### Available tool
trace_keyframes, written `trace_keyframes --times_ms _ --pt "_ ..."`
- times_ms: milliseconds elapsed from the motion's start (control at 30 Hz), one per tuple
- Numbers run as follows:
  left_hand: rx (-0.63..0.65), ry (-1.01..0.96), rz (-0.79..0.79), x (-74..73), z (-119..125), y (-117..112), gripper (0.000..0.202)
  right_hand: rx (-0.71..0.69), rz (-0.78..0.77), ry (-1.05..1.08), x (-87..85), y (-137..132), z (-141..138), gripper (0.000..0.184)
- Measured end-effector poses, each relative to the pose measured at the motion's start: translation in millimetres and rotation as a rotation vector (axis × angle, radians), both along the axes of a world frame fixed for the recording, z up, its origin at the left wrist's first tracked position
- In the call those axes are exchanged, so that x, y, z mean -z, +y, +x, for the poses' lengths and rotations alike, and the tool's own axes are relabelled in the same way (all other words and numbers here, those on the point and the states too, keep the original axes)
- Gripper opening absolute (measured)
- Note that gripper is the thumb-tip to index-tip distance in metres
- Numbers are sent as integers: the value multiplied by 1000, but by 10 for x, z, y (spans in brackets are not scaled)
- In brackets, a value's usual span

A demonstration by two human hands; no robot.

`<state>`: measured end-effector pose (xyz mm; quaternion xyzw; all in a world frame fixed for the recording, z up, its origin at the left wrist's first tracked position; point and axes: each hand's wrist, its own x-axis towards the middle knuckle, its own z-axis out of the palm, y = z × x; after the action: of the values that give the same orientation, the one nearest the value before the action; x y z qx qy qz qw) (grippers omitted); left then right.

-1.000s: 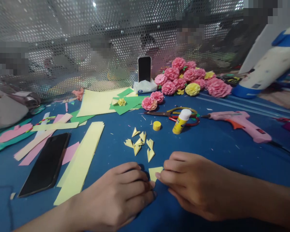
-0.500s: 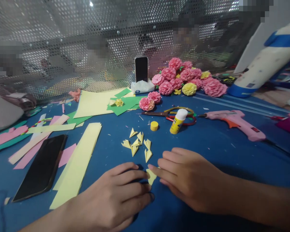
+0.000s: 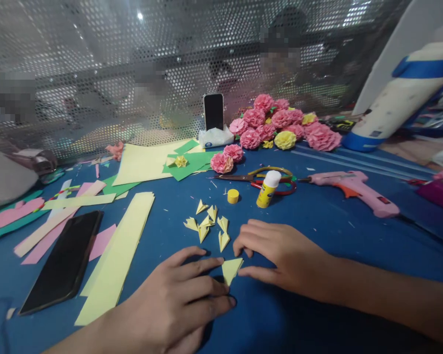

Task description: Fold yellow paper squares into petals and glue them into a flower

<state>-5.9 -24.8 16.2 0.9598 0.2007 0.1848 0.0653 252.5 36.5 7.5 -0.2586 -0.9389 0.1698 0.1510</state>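
Observation:
A small folded yellow paper triangle lies on the blue tabletop between my hands. The fingers of my left hand hold its left edge and lower tip, and the thumb is hidden. Near the triangle's right corner, my right hand is open, thumb and index finger apart, with nothing visible in it. Just beyond sit several small folded yellow paper pieces. Behind these are a yellow cap and an upright glue stick with a white end on top.
Yellow paper strips and a black phone lie to the left. Scissors and a pink glue gun are farther right. Pink paper flowers and an upright phone stand near a perforated metal panel.
My right hand has come off the paper, its thumb and index finger spreading apart. More of the yellow triangle shows now. My left hand stays at its left side.

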Motion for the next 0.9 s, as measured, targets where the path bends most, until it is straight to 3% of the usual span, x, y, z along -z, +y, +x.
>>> trace_keyframes --times_ms 300,500,567,733,900 --pt "-16 -45 -73 -36 36 -10 35 37 -201 86 21 -6 -43 14" --pt "22 -195 41 179 59 -6 36 11 -206 125 5 -1 -35 7" --pt "49 -165 59 210 60 -16 37 15 -216 119 -5 8 -31 9" --pt "48 2 97 106 65 -60 32 -36 -249 119 -10 31 -29 11" --pt "-4 -64 92 81 71 -83 37 -57 -262 129 -2 36 -35 12"
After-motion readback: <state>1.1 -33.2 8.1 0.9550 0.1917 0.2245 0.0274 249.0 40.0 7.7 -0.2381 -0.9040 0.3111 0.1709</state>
